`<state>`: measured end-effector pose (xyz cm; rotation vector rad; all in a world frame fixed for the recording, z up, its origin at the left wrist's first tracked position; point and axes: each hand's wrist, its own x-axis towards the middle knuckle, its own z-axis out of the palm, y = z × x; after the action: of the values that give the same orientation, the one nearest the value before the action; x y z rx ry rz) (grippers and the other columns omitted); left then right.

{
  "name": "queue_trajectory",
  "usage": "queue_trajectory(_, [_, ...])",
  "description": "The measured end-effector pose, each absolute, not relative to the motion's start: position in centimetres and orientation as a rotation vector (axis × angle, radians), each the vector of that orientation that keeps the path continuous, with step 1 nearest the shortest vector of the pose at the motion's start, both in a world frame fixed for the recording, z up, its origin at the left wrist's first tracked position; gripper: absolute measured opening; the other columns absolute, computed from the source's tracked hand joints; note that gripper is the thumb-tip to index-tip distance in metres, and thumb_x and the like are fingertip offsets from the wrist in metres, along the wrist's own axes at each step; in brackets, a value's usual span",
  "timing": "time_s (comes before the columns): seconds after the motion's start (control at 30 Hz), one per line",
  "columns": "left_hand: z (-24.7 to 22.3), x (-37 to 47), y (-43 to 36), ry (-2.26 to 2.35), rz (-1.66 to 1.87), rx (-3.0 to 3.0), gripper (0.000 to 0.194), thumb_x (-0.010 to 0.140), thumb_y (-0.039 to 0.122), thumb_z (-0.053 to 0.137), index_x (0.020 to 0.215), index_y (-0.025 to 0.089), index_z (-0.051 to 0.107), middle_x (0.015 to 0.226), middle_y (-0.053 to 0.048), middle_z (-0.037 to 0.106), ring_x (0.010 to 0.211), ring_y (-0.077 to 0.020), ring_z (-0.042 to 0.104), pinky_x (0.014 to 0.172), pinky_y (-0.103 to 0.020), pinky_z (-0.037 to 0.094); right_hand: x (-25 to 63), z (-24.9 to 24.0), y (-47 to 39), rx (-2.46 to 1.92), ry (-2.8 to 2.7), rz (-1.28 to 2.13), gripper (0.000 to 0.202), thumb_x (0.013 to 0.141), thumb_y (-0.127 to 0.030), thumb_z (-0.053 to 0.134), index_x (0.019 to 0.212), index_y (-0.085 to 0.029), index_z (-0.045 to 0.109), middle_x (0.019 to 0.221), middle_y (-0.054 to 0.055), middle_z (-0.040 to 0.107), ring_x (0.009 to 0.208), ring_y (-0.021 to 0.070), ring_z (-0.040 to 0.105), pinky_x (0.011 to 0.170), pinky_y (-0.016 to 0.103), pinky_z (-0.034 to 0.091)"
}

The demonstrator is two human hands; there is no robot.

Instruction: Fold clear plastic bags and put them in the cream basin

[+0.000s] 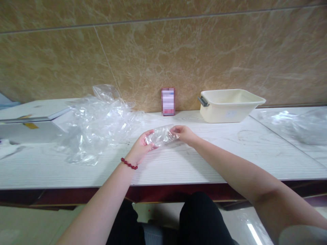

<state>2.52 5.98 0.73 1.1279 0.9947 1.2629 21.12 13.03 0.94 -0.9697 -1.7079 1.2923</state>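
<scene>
Between my two hands, just above the white tabletop [178,166], is a crumpled clear plastic bag [162,136]. My left hand [143,145], with a dark red bead bracelet at the wrist, grips the bag's left end between thumb and fingers. At the right end my right hand [185,134] pinches the plastic with its fingertips. Whether anything lies inside the bag I cannot make out. A large loose pile of clear plastic bags [97,122] spreads to the left of my left hand.
A cream plastic bin [222,114] with a grey handle stands at the back right. A small card or phone-like thing [168,102], its face blurred, leans against the marbled wall. More clear plastic [304,126] lies far right. A white box [30,131] sits far left.
</scene>
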Motion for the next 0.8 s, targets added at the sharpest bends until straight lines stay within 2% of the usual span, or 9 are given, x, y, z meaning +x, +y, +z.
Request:
queue_trajectory(0.23, [0.73,2.47,6.06,1.03,1.203,1.08,0.047,0.06,0.003,0.057,0.102,0.023,0.05,0.117,-0.003,0.04,0.084,-0.0121,0.051,0.073,-0.031,0.047,21.15,0.89,13.07,-1.042,-1.691,1.284,0.024,0.062,-0.037,0.056,0.067,-0.014,0.051,0.057,0.0,0.055,0.045,0.0053,0.043,0.043,0.018,0.029])
queue_trajectory(0.33, [0.77,2.46,6.16,1.048,1.218,1.019,0.039,0.062,0.003,0.053,0.098,0.019,0.054,0.111,-0.005,0.047,0.081,-0.0114,0.052,0.073,-0.029,0.047,21.29,0.95,13.0,-1.124,-1.776,1.196,0.025,0.064,-0.039,0.053,0.074,-0.016,0.049,0.053,-0.001,0.054,0.04,0.0056,0.041,0.038,0.017,0.026])
queue_trajectory(0.43, [0.76,2.43,6.28,1.064,1.229,0.949,0.033,0.064,0.002,0.051,0.093,0.016,0.057,0.101,-0.005,0.054,0.076,-0.0104,0.053,0.072,-0.027,0.046,21.48,1.09,12.93,-1.166,-1.889,1.036,0.037,0.063,-0.038,0.055,0.091,-0.019,0.042,0.049,-0.005,0.053,0.036,0.0055,0.039,0.037,0.016,0.025])
queue_trajectory(0.57, [0.61,2.32,6.37,1.057,1.222,0.935,0.034,0.062,0.001,0.053,0.092,0.017,0.058,0.1,-0.004,0.055,0.075,-0.0103,0.054,0.073,-0.027,0.045,21.75,1.25,12.93,-1.105,-1.911,0.883,0.054,0.06,-0.035,0.057,0.106,-0.02,0.031,0.044,-0.011,0.042,0.037,0.0054,0.037,0.038,0.015,0.025])
queue_trajectory(0.67, [0.35,2.14,6.44,1.058,1.215,0.954,0.031,0.064,0.008,0.055,0.094,0.017,0.058,0.098,-0.005,0.057,0.076,-0.0116,0.054,0.072,-0.027,0.044,21.92,1.23,13.03,-1.021,-1.892,0.975,0.059,0.062,-0.031,0.055,0.114,-0.021,0.027,0.044,-0.011,0.038,0.037,0.0047,0.034,0.038,0.015,0.025])
queue_trajectory(0.8, [-0.02,1.87,6.59,1.135,1.21,1.073,0.031,0.066,0.023,0.057,0.097,0.017,0.058,0.094,-0.006,0.059,0.075,-0.0117,0.054,0.066,-0.024,0.041,22.06,0.92,13.25,-0.948,-1.92,1.106,0.05,0.064,-0.021,0.051,0.111,-0.023,0.036,0.048,-0.01,0.041,0.036,0.0036,0.033,0.037,0.015,0.024])
